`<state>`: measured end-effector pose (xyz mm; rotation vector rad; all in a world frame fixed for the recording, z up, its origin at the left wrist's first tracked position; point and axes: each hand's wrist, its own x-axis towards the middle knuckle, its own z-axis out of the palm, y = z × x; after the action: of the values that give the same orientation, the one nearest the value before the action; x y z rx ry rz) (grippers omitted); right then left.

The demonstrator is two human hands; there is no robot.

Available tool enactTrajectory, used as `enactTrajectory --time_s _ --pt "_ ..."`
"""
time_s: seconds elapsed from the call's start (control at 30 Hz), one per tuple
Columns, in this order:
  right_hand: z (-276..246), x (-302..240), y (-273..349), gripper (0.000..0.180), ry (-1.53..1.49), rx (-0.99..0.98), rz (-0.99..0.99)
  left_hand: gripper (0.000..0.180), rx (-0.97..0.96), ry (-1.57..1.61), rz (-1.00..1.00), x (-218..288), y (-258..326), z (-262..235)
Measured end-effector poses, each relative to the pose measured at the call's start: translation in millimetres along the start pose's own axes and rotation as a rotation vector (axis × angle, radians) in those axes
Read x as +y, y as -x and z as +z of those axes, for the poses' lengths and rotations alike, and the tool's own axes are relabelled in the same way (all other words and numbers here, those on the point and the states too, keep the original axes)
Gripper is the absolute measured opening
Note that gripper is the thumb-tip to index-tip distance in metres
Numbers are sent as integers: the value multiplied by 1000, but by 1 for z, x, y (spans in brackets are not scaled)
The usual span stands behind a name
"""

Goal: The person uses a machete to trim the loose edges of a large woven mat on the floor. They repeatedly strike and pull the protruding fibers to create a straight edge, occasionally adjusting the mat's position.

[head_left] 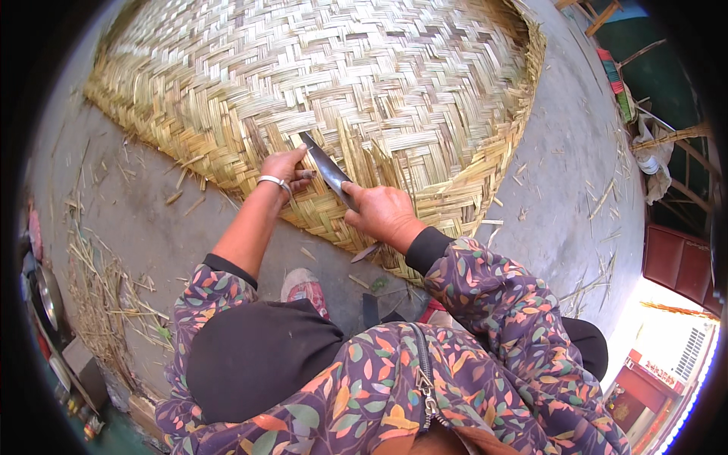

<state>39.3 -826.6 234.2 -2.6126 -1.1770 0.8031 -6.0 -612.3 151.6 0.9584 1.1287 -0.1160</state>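
Note:
A large woven mat point(303, 68) of pale, flat plant strips spreads out in front of me, its edge strips yellower and bent over. My right hand point(381, 214) is closed around the handle end of a knife point(326, 165) with a long dark blade. The blade lies over the mat, slanting up and left. Beside its tip, my left hand point(287, 168) has its fingers curled in at the mat's near edge, a white bangle point(274, 182) on the wrist. Whatever those fingers grip is too small to make out. Loose strip ends point(353, 148) stick up right of the blade.
Cut strips and scraps point(114, 296) litter the grey floor point(205, 235), thickest at the left. My shoe point(305, 290) is close to the mat's near edge. Along the right stand a wooden frame with a hanging plastic bag point(654, 161) and a dark red panel point(677, 262).

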Motion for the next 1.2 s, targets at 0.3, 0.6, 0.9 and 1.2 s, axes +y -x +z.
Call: enactTrajectory --time_s 0.3,0.6,0.9,1.2 --pt "-48 -6 11 29 149 -165 -44 48 247 -1098 529 3 8 -24" --pt "-147 30 121 40 159 -446 -11 24 248 -1185 909 3 20 -18" --pt "-125 34 136 43 187 -614 -64 41 175 -1427 726 2 5 33" --pt "-108 43 137 46 118 -646 -52 47 -77 -677 342 33 -29 47"
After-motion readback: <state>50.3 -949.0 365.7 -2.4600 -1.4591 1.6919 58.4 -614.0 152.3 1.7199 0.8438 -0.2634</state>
